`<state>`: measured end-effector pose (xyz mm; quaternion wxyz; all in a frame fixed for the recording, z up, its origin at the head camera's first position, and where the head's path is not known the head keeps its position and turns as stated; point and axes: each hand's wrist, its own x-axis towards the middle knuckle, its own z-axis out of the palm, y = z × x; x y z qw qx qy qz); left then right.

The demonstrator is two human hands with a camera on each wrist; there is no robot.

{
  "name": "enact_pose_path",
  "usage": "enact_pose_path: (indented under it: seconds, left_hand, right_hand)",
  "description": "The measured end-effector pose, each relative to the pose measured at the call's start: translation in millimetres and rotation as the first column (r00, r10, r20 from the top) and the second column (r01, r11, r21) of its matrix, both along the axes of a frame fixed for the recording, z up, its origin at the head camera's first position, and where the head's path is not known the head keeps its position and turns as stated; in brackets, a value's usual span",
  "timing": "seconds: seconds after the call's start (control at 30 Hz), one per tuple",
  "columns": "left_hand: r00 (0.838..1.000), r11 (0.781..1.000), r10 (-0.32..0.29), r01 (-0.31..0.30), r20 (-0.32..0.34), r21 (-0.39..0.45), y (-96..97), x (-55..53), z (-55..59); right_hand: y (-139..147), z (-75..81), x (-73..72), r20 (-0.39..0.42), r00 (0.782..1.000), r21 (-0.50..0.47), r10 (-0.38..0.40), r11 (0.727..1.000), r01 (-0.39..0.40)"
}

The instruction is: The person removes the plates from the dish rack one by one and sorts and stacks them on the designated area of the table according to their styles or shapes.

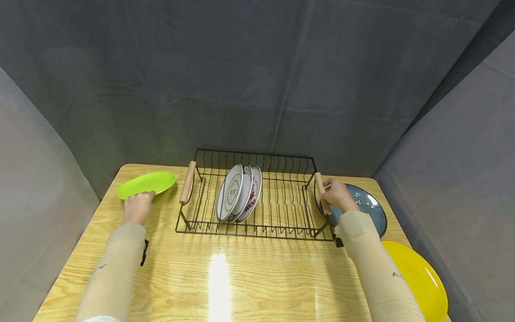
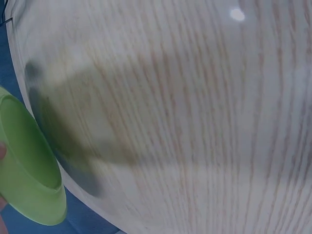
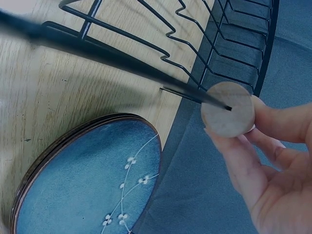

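Observation:
In the head view my left hand [image 1: 138, 207] grips the near edge of a lime-green plate [image 1: 146, 183] at the far left. The left wrist view shows this green plate [image 2: 31, 161] tilted, its shadow cast on the wood beside it. On the other side my right hand [image 1: 337, 195] holds the wooden handle [image 1: 323, 193] of a black wire dish rack [image 1: 257, 230]. Up close, the thumb and fingers [image 3: 243, 161] curl round the handle's round end [image 3: 228, 109]. Several white patterned plates [image 1: 232, 193] lean together in the rack's left half.
Blue plates [image 3: 92, 180] with a white blossom pattern lie stacked right of the rack. A yellow plate [image 1: 418, 281] sits at the near right, partly behind my right sleeve. The rack's other wooden handle [image 1: 187, 182] faces the green plate. Grey cloth [image 1: 241, 89] hangs behind the table [image 1: 273, 277].

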<state>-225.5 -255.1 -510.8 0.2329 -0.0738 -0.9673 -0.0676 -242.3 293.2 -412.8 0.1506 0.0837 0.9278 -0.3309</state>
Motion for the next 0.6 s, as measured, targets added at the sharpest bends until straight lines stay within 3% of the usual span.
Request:
enact_pose_path:
  seconds: [0.4, 0.5, 0.6]
  left_hand:
    - [0.996, 0.999, 0.018, -0.02, 0.091, 0.025, -1.3, 1.5, -4.2]
    - [0.985, 0.999, 0.018, -0.025, 0.169, 0.039, -0.6, 1.9, -3.9]
    - [0.959, 0.998, 0.018, -0.034, 0.283, 0.05, 1.7, 3.4, -2.1]
  right_hand:
    - [-0.5, -2.8, -2.0, -0.022, 1.0, 0.011, -0.008, 1.0, 0.009]
    - [-0.5, -3.4, -2.5, -0.024, 1.0, 0.015, -0.006, 1.0, 0.007]
    - [-0.5, -3.7, -3.0, -0.025, 1.0, 0.019, 0.001, 1.0, 0.0]
